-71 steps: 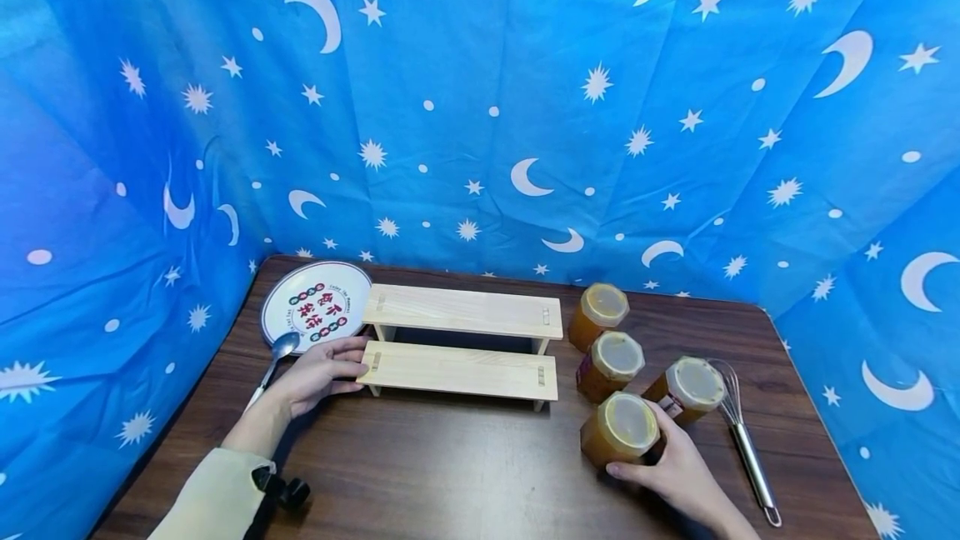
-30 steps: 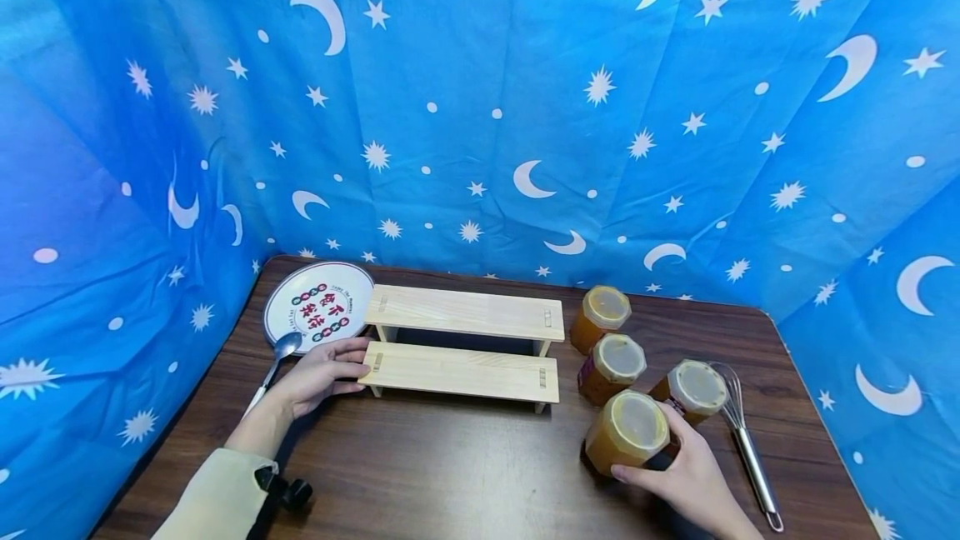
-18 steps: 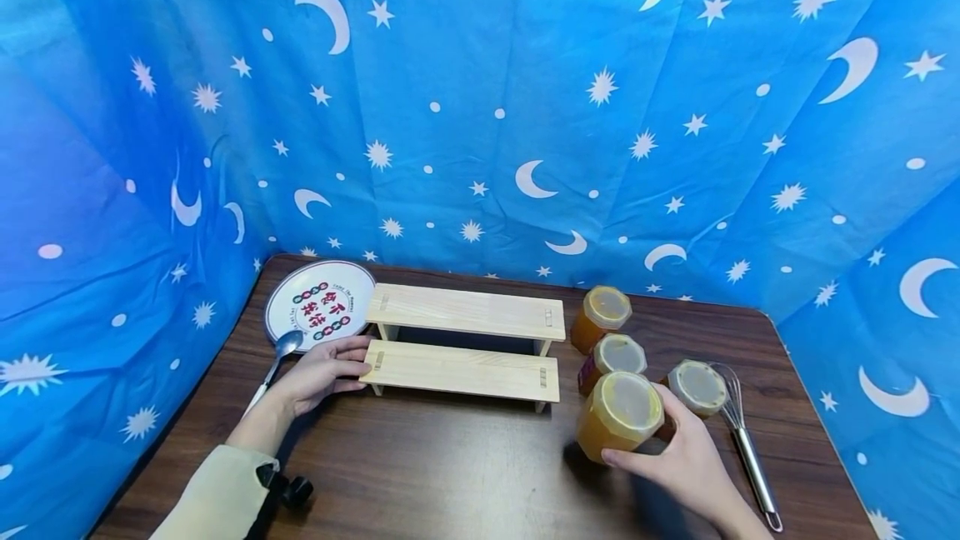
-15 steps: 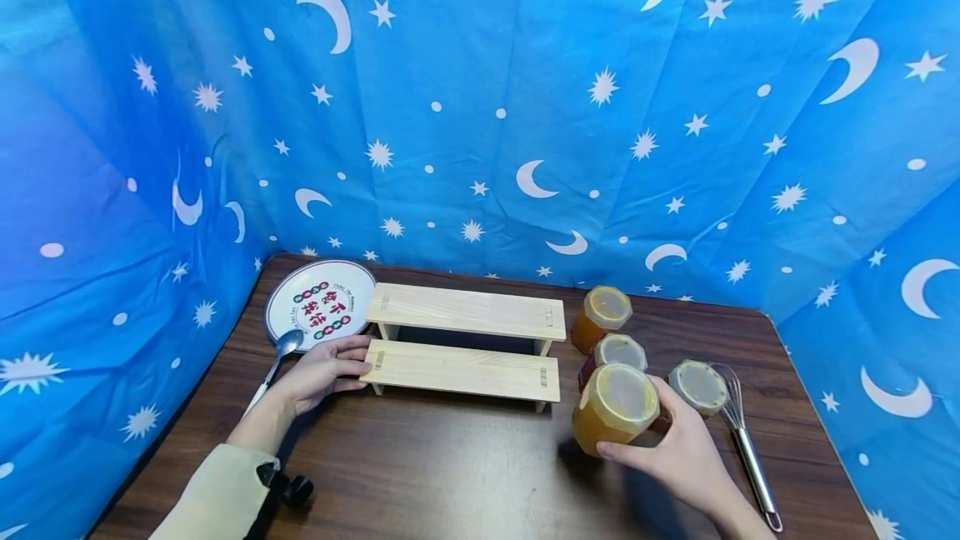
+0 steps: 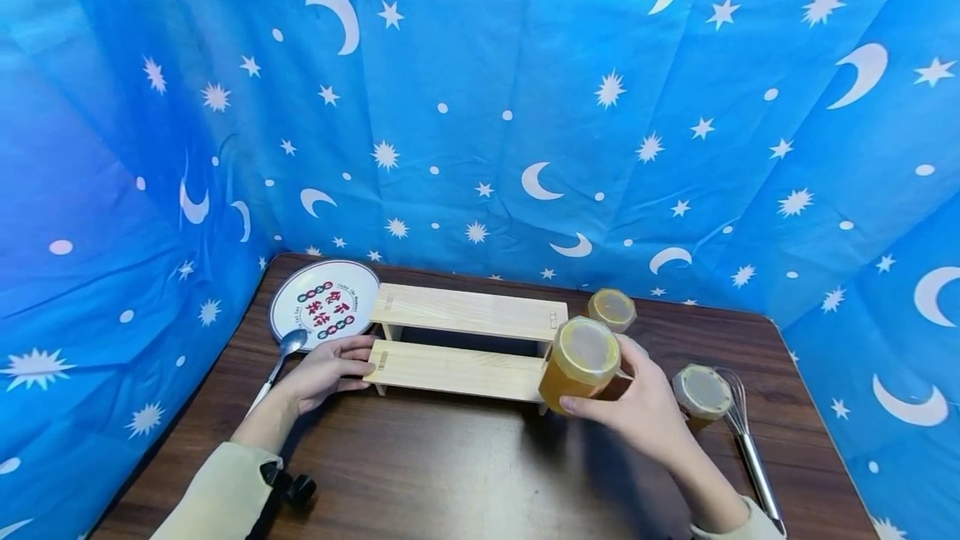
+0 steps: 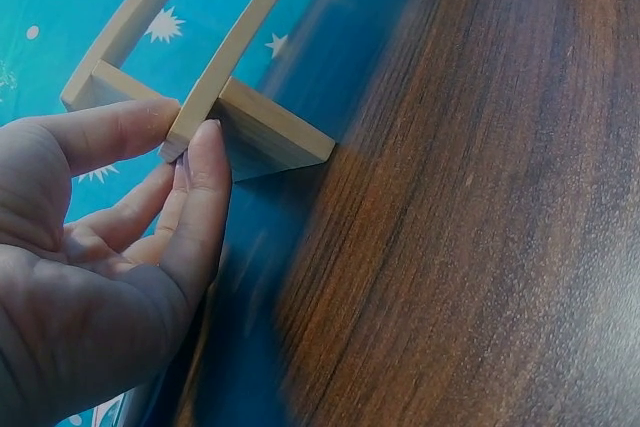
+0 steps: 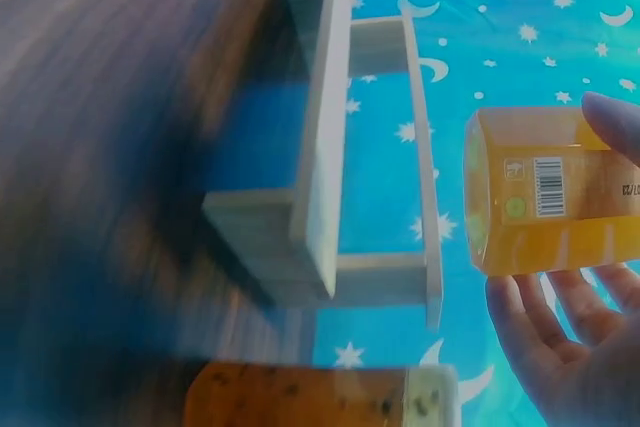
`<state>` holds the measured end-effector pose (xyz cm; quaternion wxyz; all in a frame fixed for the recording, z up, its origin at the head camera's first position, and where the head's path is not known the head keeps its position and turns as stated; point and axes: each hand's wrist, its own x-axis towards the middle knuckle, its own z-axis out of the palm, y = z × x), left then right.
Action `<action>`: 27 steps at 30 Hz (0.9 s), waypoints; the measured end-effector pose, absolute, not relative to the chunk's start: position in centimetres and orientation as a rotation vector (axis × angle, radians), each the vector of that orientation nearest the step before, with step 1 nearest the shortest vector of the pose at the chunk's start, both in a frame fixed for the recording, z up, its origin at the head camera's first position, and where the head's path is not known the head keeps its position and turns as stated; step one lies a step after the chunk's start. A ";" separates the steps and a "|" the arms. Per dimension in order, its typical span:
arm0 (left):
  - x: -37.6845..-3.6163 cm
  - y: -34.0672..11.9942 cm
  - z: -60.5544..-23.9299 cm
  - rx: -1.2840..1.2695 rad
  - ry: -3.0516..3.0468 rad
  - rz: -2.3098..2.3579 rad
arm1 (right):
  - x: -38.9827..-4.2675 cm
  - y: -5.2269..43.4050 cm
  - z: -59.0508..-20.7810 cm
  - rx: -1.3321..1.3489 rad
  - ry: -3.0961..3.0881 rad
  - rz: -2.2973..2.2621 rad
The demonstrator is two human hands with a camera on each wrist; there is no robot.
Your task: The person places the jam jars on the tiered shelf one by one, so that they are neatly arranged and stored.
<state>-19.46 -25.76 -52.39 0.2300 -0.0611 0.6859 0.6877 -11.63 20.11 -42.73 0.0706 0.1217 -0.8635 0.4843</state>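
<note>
My right hand [image 5: 648,411] grips a many-sided jar of amber contents [image 5: 573,373], raised in front of the right end of the two-step wooden shelf [image 5: 457,369]. In the right wrist view the jar [image 7: 545,172] lies sideways across the picture, its barcode label showing, with thumb and fingers on opposite sides. My left hand [image 5: 322,377] holds the left end of the shelf's lower board. Close up in the left wrist view, thumb and fingers pinch that corner of the wooden shelf [image 6: 235,52]. The held jar and right hand mostly cover another jar behind them.
A similar jar [image 5: 611,309] stands behind the held one, and another [image 5: 701,394] stands to the right, beside a whisk [image 5: 753,457]. At the left, a spoon [image 5: 288,347] leans on a printed white plate [image 5: 360,282]. Starry blue cloth [image 5: 480,148] hangs around the table.
My right hand has lifted the jar off the table and carried it left and away from me, up to the shelf's right end. The left hand keeps its hold on the shelf.
</note>
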 end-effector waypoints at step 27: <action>-19.5 -25.7 -52.2 -0.179 1.874 1.897 | -18.7 10.0 -41.5 0.471 -2.520 1.661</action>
